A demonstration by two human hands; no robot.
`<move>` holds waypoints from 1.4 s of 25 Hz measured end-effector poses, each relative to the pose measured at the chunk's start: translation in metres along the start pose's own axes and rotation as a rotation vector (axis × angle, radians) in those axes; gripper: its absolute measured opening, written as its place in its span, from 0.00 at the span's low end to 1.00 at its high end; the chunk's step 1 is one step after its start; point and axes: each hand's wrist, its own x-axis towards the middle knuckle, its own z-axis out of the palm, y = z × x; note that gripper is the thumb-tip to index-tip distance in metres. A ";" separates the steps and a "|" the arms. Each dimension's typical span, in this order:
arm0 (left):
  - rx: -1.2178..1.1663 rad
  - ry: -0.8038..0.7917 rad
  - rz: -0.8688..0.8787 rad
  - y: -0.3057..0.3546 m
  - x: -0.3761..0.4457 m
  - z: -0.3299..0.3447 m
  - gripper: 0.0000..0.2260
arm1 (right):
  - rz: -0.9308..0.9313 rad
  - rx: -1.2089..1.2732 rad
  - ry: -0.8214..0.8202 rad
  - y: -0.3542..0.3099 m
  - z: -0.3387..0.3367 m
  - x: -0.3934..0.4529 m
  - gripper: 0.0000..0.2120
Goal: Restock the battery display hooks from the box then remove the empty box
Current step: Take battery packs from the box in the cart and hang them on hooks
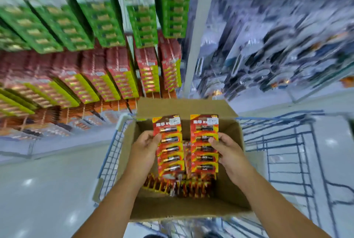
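Left hand (146, 146) pinches the left edge of 1 red battery strip (169, 146), thumb on the front, fingers curled behind. Right hand (228, 150) pinches the right edge of a 2nd battery strip (204, 144) the same way. Both strips are upright, side by side at center frame, raised above the open cardboard box (183, 208), a narrow gap between them. Each strip shows 5 batteries stacked in a column with a white price sticker near the top.

Under the strips, more battery packs (180, 185) lie on the box floor, filling the middle and far part; bare cardboard shows along the near wall and the right wall. Far flap stands up behind the strips; side walls are close to both wrists, tight room sideways, open room upward.

Box sits in a blue wire cart (287, 153), at its left end; the cart basket to the right of the box is open wire. Pale floor (47, 180) lies on the left of the frame.

Upper left: display hooks loaded with green packs (92, 17) above, red and yellow packs (118, 73) below, blurred. A white upright post (197, 36) divides them from blurred dark goods (277, 36) at upper right.
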 end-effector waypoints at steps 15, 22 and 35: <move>-0.262 0.267 0.415 0.181 -0.190 -0.094 0.06 | -0.509 0.050 -0.352 -0.168 0.052 -0.172 0.10; -0.373 0.484 0.469 0.181 -0.266 -0.182 0.06 | -0.526 0.020 -0.560 -0.174 0.133 -0.235 0.09; -0.421 0.601 0.576 0.157 -0.296 -0.458 0.08 | -0.631 0.002 -0.676 -0.157 0.403 -0.327 0.07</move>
